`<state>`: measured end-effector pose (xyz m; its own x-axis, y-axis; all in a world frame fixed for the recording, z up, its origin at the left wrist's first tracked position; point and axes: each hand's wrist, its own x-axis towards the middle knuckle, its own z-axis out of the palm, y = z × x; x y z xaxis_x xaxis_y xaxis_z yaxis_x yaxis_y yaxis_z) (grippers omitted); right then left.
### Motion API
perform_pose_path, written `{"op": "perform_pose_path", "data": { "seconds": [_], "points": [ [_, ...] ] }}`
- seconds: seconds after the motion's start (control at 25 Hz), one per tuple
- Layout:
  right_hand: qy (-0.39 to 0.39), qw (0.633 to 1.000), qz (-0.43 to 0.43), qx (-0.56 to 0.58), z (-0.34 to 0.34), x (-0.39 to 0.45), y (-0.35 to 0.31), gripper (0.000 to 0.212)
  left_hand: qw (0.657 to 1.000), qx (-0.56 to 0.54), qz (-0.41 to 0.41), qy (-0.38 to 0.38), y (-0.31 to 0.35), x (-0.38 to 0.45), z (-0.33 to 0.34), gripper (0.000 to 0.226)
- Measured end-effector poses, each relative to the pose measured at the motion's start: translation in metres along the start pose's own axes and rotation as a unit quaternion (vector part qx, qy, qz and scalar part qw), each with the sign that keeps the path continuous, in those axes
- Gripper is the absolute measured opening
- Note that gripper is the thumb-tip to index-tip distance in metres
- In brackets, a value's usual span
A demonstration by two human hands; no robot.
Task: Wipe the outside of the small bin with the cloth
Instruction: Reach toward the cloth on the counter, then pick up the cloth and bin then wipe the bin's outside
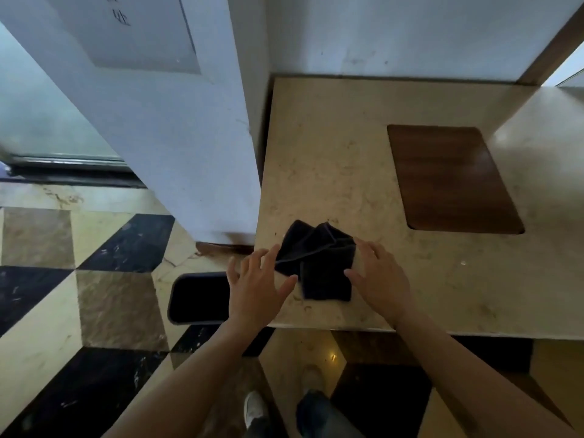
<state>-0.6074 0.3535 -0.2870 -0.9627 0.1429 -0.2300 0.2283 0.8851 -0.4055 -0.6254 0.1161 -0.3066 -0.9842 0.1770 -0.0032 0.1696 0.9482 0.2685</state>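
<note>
A dark, crumpled cloth lies on the beige stone counter near its front left corner. My left hand hovers at the cloth's left edge with fingers spread, holding nothing. My right hand is at the cloth's right edge, fingers apart, its thumb close to the fabric. The small dark bin stands on the floor just left of the counter, seen from above with its opening dark; my left hand covers its right side.
A brown wooden inset panel sits in the counter to the right. A white pillar rises left of the counter. The floor has black, beige and brown tiles. My feet show below.
</note>
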Motion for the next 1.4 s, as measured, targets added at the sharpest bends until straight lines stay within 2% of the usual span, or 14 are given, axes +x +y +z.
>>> {"op": "perform_pose_path", "data": {
  "seconds": [0.12, 0.28, 0.4, 0.52, 0.6, 0.76, 0.88, 1.0, 1.08, 1.24, 1.4],
  "points": [
    [-0.031, 0.986, 0.114, 0.118, 0.015, 0.015, 0.004, 0.076, 0.993, -0.062, -0.076, -0.060, 0.010, 0.017, 0.026, 0.077],
    [-0.027, 0.953, 0.207, 0.219, 0.028, 0.029, -0.003, 0.083, 0.988, -0.075, -0.116, -0.069, 0.024, 0.038, 0.040, 0.078],
    [-0.020, 0.916, 0.273, 0.295, 0.030, 0.040, -0.009, 0.063, 0.983, -0.081, -0.148, -0.074, 0.026, 0.043, 0.043, 0.069],
    [-0.022, 0.917, 0.254, 0.308, 0.034, 0.046, -0.013, 0.033, 0.978, -0.109, -0.160, -0.077, 0.026, 0.044, 0.045, 0.051],
    [-0.017, 0.916, 0.237, 0.324, 0.034, 0.046, -0.018, 0.028, 0.978, -0.114, -0.159, -0.069, 0.026, 0.043, 0.046, 0.046],
    [-0.020, 0.916, 0.161, 0.367, 0.023, 0.044, -0.030, 0.012, 0.977, -0.127, -0.161, -0.062, 0.024, 0.037, 0.040, 0.050],
    [-0.029, 0.924, 0.065, 0.376, 0.000, 0.043, -0.050, 0.011, 0.966, -0.185, -0.169, -0.059, 0.024, 0.028, 0.023, 0.055],
    [-0.026, 0.929, -0.019, 0.368, -0.034, 0.041, -0.076, 0.017, 0.965, -0.204, -0.162, -0.023, 0.025, 0.019, -0.008, 0.059],
    [-0.022, 0.935, -0.084, 0.343, -0.060, 0.034, -0.093, 0.024, 0.963, -0.225, -0.146, 0.020, 0.023, 0.008, -0.037, 0.060],
    [-0.015, 0.940, -0.224, 0.258, -0.106, 0.018, -0.125, 0.026, 0.955, -0.249, -0.127, 0.104, 0.014, -0.016, -0.095, 0.066],
    [-0.049, 0.924, -0.357, 0.132, -0.133, 0.002, -0.166, 0.024, 0.939, -0.291, -0.071, 0.169, -0.004, -0.028, -0.157, 0.075]
  ]
}}
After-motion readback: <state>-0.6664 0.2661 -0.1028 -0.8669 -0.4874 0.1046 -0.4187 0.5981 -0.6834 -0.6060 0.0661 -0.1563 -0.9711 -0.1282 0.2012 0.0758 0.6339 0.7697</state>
